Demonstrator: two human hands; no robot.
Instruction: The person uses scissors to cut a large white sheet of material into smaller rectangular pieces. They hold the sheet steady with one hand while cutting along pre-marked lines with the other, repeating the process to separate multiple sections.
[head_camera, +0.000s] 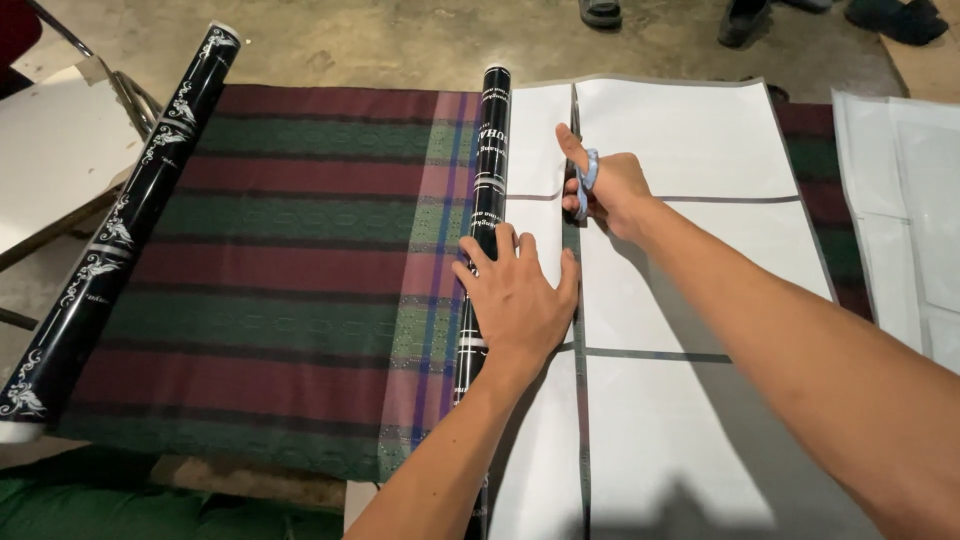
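Right hand (612, 190) has its grip clamped on the light-blue scissors (585, 180), fingers through the loops, blades aimed away from me along the seam between the white sheets. Left hand (520, 300) lies flat, fingers spread and clamped on nothing, pressing the narrow left paper strip (535, 140) down just beside the black printed tube (488, 200), my fingertips touching it.

Scissors sit in the far half of the white paper (690, 140), right on the lengthwise gap. Between me and the blades that gap shows as a dark line running back toward my body, so by my reckoning the near stretch is already parted. Beyond the tips only a short run remains before the far edge, and I judge the cut mostly done.

Paper looks smooth, matte and stiff, with cross lines dividing it into panels. Under it lies a woven plaid cloth (290, 260), maroon and dark green bands with blue and pink stripes near the tube, its texture finely patterned. A second black roll (120, 215) with white scroll ornaments lies along the cloth's left edge, glossy and cylindrical. More pale sheets (900, 200) lie off to the right. Concrete floor (400, 40) lies beyond, with someone's shoes (600, 12) at the top.
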